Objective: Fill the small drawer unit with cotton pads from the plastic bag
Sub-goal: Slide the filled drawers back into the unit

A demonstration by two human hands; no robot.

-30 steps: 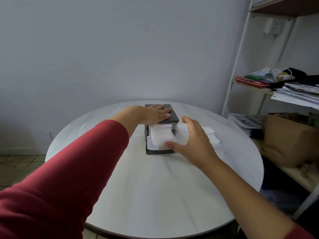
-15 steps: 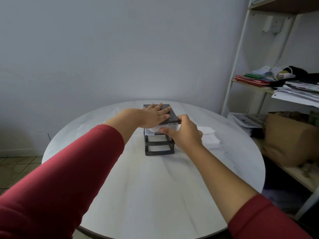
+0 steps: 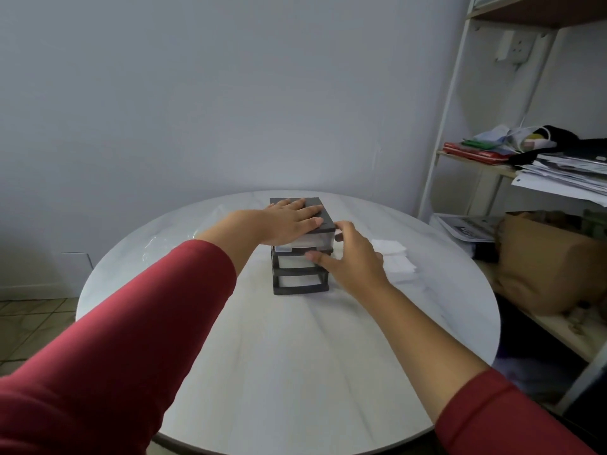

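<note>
A small dark drawer unit point(image 3: 300, 284) stands upright in the middle of the round white table point(image 3: 295, 372). My left hand point(image 3: 289, 223) lies flat on its top, fingers straight. Its clear top drawer point(image 3: 312, 243) is pushed in and shows white pads inside. My right hand point(image 3: 353, 257) is at the unit's front right corner, thumb on the middle drawer front, fingers spread by the side. A pile of white cotton pads point(image 3: 395, 257) lies on the table just right of the unit. A clear plastic bag point(image 3: 170, 241) lies at the left.
A white metal shelf rack point(image 3: 450, 103) stands to the right, holding papers, books and a brown paper bag point(image 3: 542, 261). A grey wall is behind the table. Tiled floor shows at the lower left.
The top drawer, pulled out with pads one second ago, has been pushed into the unit by my right hand. That hand has since dropped to the middle drawer front. My left hand stayed on top.
</note>
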